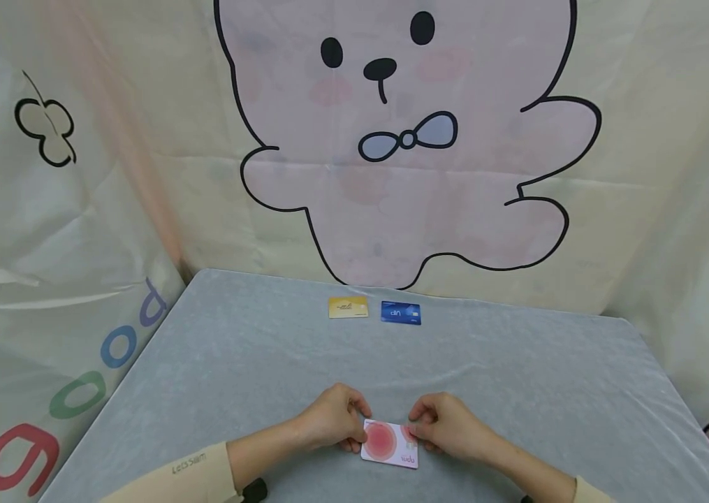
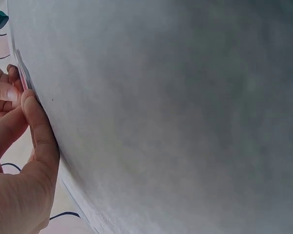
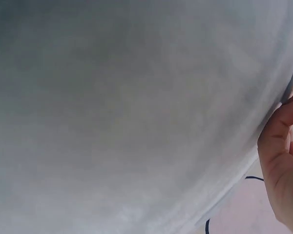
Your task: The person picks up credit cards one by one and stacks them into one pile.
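Observation:
A white card with pink circles (image 1: 384, 443) lies at the near middle of the table, between two hands. At its left edge the left hand (image 1: 334, 419) pinches it, thumb on the edge and fingers bent. The right hand (image 1: 451, 427) grips the upper right corner, with its thumb over the printed face. In the left wrist view the card (image 2: 23, 77) shows only as a thin edge by the fingertips. The right wrist view has the right hand (image 3: 283, 151) at its far edge. Whether one card or a stack is held, I cannot tell.
A yellow card (image 1: 348, 307) and a blue card (image 1: 401, 313) lie side by side near the back edge of the grey cloth-covered table (image 1: 235, 335). Behind it hangs a printed curtain (image 1: 392, 209) with a cartoon animal; more curtain (image 1: 2, 230) closes the left side.

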Demonstrator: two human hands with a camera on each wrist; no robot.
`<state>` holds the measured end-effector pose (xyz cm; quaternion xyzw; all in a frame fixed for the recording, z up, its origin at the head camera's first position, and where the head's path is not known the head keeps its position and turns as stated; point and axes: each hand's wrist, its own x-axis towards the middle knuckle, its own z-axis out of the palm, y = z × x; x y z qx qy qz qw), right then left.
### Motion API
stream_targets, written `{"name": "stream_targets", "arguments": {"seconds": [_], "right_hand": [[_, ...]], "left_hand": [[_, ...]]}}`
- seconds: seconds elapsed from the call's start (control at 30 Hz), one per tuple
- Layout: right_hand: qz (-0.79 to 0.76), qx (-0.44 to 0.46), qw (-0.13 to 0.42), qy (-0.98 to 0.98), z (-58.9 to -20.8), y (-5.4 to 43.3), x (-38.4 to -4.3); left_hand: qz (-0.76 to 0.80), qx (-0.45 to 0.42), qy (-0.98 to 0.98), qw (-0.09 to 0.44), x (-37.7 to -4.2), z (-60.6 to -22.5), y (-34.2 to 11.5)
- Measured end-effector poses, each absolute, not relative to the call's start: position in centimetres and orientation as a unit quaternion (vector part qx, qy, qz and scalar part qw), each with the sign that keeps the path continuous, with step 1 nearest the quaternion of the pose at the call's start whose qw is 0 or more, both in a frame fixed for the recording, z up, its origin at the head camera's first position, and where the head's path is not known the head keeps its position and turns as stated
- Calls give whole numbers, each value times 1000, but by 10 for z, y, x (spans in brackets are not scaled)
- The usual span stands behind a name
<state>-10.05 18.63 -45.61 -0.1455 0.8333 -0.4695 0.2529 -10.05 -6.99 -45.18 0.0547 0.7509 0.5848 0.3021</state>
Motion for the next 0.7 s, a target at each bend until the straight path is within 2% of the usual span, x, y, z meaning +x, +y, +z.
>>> {"name": "stream_targets", "arguments": {"seconds": [0.53,0.7], "right_hand": [[-422,-177,182,870,-419,178,-136],[-417,-172,165,877,-410,177,-146]], "left_hand": [[559,76,786,254,-119,-431,-92],[558,78,795,223,-128,-425,-106]]}}
